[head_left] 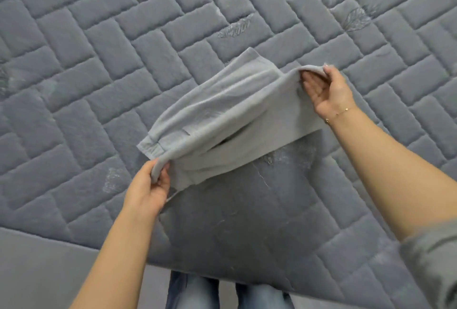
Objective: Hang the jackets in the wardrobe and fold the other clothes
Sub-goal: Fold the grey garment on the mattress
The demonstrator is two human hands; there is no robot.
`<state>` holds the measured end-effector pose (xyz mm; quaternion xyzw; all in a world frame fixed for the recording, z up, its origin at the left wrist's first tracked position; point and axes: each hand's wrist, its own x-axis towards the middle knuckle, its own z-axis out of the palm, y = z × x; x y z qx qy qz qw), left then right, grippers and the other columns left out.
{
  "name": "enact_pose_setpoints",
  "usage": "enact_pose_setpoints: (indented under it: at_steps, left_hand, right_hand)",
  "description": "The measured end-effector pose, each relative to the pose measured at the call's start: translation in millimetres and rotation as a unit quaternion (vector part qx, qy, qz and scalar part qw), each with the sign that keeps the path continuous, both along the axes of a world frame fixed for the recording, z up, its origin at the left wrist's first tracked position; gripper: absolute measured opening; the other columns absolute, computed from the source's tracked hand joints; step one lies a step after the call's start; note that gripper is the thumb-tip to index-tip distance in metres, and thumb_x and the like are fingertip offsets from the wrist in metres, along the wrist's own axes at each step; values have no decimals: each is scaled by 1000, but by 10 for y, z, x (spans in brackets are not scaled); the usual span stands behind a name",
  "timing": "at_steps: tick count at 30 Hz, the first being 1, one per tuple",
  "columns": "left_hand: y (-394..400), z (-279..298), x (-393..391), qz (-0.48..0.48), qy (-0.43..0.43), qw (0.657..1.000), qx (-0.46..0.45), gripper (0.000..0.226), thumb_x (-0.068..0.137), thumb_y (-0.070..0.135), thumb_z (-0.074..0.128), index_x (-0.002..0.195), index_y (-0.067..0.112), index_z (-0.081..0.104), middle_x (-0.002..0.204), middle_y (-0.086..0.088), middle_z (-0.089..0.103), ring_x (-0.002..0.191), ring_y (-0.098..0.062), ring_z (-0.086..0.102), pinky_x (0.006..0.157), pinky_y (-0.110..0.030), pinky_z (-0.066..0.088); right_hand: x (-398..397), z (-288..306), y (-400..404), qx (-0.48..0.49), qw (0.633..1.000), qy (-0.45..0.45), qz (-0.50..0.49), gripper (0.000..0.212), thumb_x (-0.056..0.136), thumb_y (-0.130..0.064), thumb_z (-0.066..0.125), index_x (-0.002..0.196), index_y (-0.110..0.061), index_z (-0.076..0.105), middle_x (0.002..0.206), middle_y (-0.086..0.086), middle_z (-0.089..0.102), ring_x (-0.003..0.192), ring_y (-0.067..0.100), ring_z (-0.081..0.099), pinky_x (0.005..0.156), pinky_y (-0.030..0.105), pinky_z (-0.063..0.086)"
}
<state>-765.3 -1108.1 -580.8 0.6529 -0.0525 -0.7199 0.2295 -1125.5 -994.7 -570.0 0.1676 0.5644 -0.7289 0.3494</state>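
A single head-worn wide-angle camera looks steeply down from close above the near edge of a quilted grey bed, its far surface filling the top, the person's jeans at bottom.

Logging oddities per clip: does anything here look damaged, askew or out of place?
Nothing stands out. Both hands, left and right, hold the grey sweatpants mid-fold above the quilted grey mattress; no tears or spills visible.

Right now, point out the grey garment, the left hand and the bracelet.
Grey garment (222,120): head view, middle of the cloth.
Left hand (148,190): head view, back of the hand.
Bracelet (342,112): head view, chain on the right wrist.
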Motion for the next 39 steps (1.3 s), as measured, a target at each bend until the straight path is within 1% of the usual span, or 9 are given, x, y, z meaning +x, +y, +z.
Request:
enact_pose_setpoints:
  at_steps: [4, 8, 12, 15, 20, 23, 28, 32, 39]
  left_hand:
    - [-602, -326, -4, 25, 14, 1000, 3, 12, 97, 5, 49, 91, 9, 59, 65, -2, 67, 51, -4, 63, 45, -9, 45]
    - [-820, -857, 15, -10, -11, 999, -34, 40, 100, 18, 53, 138, 7, 44, 99, -6, 59, 88, -13, 60, 82, -24, 51]
    - [-585, -1158, 128, -122, -215, 963, -105, 68, 89, 11, 70, 146, 10, 33, 124, -8, 55, 107, -19, 58, 97, -34, 49]
    - [-268, -1213, 167, -133, -207, 968, -44, 77, 82, 25, 78, 145, 19, 34, 137, -3, 52, 118, -19, 56, 106, -43, 44]
    - [-57, -1244, 94, -180, -157, 971, -9, 103, 60, 55, 81, 145, 17, 36, 131, -3, 60, 118, -24, 60, 107, -47, 44]
    - [-201, -1273, 31, -159, -120, 980, -17, 84, 56, 48, 84, 128, 11, 57, 116, -6, 71, 102, -22, 71, 92, -38, 53]
    - [-121, -1278, 94, -216, -120, 963, -106, 24, 89, 23, 70, 113, 22, 65, 113, -2, 73, 99, -15, 71, 88, -34, 53]
    - [-78, -1158, 376, -236, -134, 952, -141, 36, 92, 22, 67, 128, 17, 60, 116, -1, 72, 105, -19, 69, 92, -39, 53]
    - [-71, -1084, 1140, -268, -185, 937, -123, 40, 91, 12, 67, 129, 7, 57, 124, -12, 67, 104, -22, 67, 93, -36, 54]
  right_hand:
    - [-166, -176, -1093, 30, 992, 6, 120, 19, 104, -23, 45, 94, -12, 56, 75, 4, 74, 71, 13, 73, 73, 26, 59]
    - [-44, -643, -1596, 145, 962, -18, 233, 19, 103, -31, 45, 108, -16, 55, 112, 2, 55, 109, 15, 52, 108, 34, 36]
    - [233, -943, -1237, 226, 955, 104, 163, 12, 96, -7, 53, 102, -14, 60, 90, -1, 59, 86, 10, 58, 83, 24, 46]
    - [431, -1052, -653, 304, 934, 172, 73, 19, 92, -3, 54, 108, -13, 59, 98, 1, 58, 85, 9, 55, 80, 23, 46]
    - [562, -1348, 35, 330, 944, -8, -11, 49, 92, -17, 63, 137, -5, 46, 112, 6, 48, 92, 11, 51, 79, 26, 48]
    - [501, -1383, 33, 274, 961, -32, 12, 50, 93, -25, 65, 137, -7, 49, 125, 6, 58, 112, 17, 56, 85, 29, 51]
    - [380, -1394, -97, 182, 983, -22, 26, 20, 93, -15, 66, 111, -12, 59, 109, 1, 67, 95, 12, 65, 73, 24, 57]
    - [546, -1400, 130, 216, 976, -1, -9, 16, 94, 1, 59, 90, -14, 58, 89, -1, 63, 77, 9, 60, 58, 19, 53]
    - [1495, -1385, 1097, 181, 978, -97, 35, 38, 93, 5, 56, 130, -3, 52, 117, 8, 65, 100, 18, 65, 76, 27, 60]
